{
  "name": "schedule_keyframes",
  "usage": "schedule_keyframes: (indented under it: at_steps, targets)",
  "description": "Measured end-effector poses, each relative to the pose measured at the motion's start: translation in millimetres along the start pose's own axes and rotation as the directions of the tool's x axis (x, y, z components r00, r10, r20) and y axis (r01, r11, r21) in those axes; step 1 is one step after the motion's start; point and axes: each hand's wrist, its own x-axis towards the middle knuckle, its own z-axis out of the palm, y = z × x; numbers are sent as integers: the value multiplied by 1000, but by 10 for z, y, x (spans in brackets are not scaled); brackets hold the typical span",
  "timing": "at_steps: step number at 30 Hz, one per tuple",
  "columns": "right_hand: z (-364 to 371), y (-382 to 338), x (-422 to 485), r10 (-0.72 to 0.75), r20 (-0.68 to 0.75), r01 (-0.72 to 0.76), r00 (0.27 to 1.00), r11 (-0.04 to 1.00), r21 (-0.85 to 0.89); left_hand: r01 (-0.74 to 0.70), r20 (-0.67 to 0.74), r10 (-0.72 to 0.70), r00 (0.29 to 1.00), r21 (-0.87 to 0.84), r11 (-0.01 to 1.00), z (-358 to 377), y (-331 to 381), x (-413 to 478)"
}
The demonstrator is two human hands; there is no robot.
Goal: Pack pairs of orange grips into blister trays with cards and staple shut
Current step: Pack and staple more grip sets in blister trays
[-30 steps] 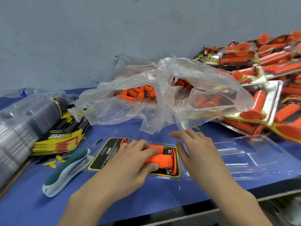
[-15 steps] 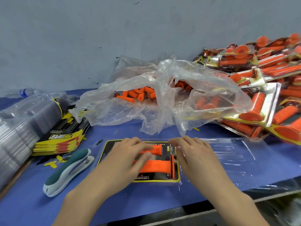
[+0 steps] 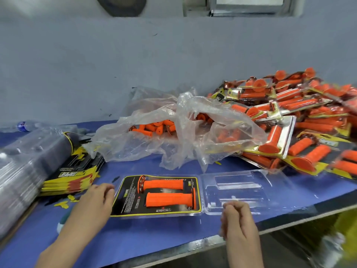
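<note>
Orange grips [image 3: 168,199] sit in the tray [image 3: 270,198] between left hand [image 3: 94,204] and right hand [image 3: 238,215] — both curled, hold unclear.

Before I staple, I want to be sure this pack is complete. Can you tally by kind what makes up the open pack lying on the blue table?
Orange cylindrical rubber grips: 2
Black-and-yellow printed card: 1
Clear plastic blister tray, lid half folded open: 1
Total: 4

Left hand [image 3: 94,200] lies palm down, fingers loosely curled; right hand [image 3: 238,215], blurred, has its fingers bunched inward
</note>
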Motion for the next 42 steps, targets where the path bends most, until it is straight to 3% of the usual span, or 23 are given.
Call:
schedule_keyframes:
  at_steps: [2, 4, 10, 14, 18, 21, 23, 24, 25, 27, 28, 29, 33, 34, 36, 37, 38, 40, 42]
  targets:
    - [7, 21, -3, 172, -27, -167, 985, 978, 127, 6, 41, -6, 999, 13, 1000, -14, -5, -29]
    - [37, -2, 14, 265, -62, -242, 962, 937, 254, 5, 61, -6, 998, 20, 1000, -33, -1, -32]
    - [104, 30, 49, 396, -109, -312, 912, 839, 445, 85, 138, -100, 985, 107, 991, 8, -30, 32]
    - [143, 29, 181, 452, -75, -340, 889, 761, 553, 145, 190, -155, 970, 67, 987, 33, 8, 32]
    - [178, 12, 184, 315, -35, -270, 948, 860, 433, 164, 188, -157, 970, -23, 986, 17, -3, 32]
    - [203, 31, 133, 104, -60, -86, 993, 963, 254, 184, 190, -163, 968, -104, 977, -8, -31, 21]
    - [223, 32, 71, -110, -14, 110, 994, 993, 35, 185, 203, -154, 967, -145, 972, -11, -64, 22]
    - [233, 53, 56, -264, 24, 265, 964, 959, -105, 192, 214, -152, 965, -179, 965, -10, -79, 23]
    - [228, 64, 60, -454, 79, 458, 888, 850, -261, 209, 233, -156, 960, -223, 952, -13, -85, 20]
    - [218, 92, 118, -709, 280, 726, 647, 460, -512, 257, 288, -165, 943, -316, 913, -23, -91, 4]
    - [226, 114, 148, -740, 366, 764, 565, 301, -570, 282, 312, -169, 935, -364, 888, -19, -95, 2]
    - [235, 127, 184, -729, 434, 776, 529, 208, -595, 311, 328, -181, 927, -406, 859, -25, -102, 4]
    - [224, 144, 364, -724, 563, 780, 399, -56, -624, 430, 338, -274, 900, -591, 682, -80, -66, 20]
    - [208, 142, 427, -719, 595, 790, 358, -106, -604, 412, 279, -303, 911, -622, 666, -82, -59, 15]
    - [164, 125, 535, -684, 657, 809, 319, -165, -564, 197, -47, -244, 969, -452, 870, -51, -36, -29]
    - [142, 105, 569, -662, 684, 822, 307, -177, -541, 23, -214, -85, 973, -279, 960, -35, 10, -82]
    - [126, 100, 602, -646, 706, 838, 290, -185, -513, -172, -306, 121, 944, -143, 975, -25, 110, -161]
    - [115, 74, 648, -623, 742, 870, 245, -196, -452, -488, -220, 471, 854, -25, 873, 50, 365, -303]
    - [152, 45, 670, -639, 751, 904, 165, -207, -375, -673, -85, 686, 722, 138, 726, 249, 575, -360]
